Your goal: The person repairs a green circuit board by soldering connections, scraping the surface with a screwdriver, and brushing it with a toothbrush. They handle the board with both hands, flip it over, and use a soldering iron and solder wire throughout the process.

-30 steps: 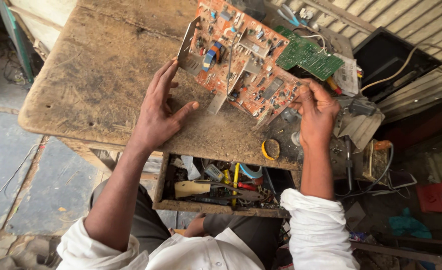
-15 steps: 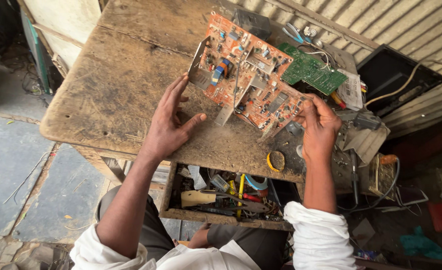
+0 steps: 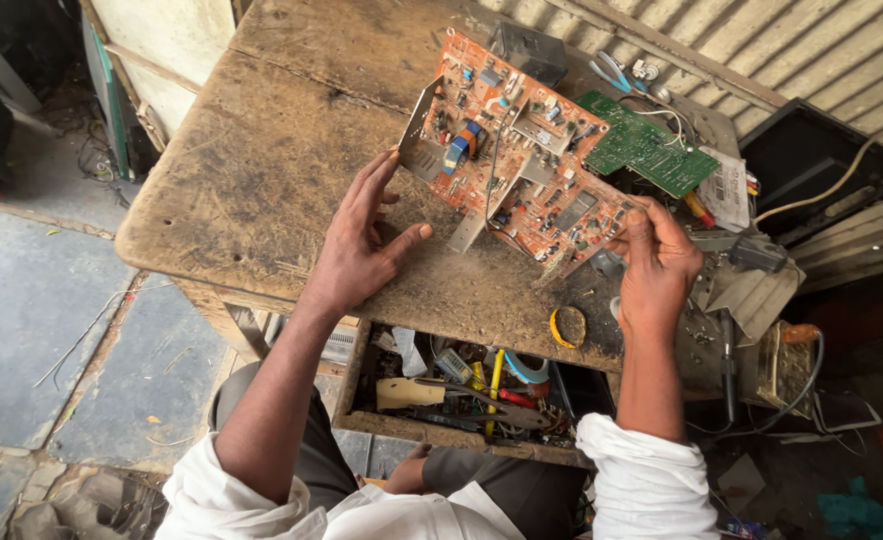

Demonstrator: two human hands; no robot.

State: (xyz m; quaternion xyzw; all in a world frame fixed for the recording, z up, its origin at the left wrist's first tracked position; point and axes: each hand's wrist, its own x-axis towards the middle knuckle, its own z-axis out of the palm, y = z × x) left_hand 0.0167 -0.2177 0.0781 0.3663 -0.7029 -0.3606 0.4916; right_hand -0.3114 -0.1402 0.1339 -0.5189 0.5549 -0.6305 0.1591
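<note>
Two hands at an orange circuit board on a worn wooden bench.

The right hand [image 3: 657, 265] pinches the near right edge of the orange circuit board [image 3: 522, 160], which lies tilted on the wooden table [image 3: 262, 180]. The left hand [image 3: 362, 245] rests open, fingers spread, just touching the board's metal bracket at its 1 o'clock. A green circuit board [image 3: 647, 155] lies at the orange board's 3 o'clock; an open drawer of tools [image 3: 462, 395] sits at 6 o'clock.

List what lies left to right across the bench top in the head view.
left hand → orange circuit board → green circuit board → right hand → black box.
</note>
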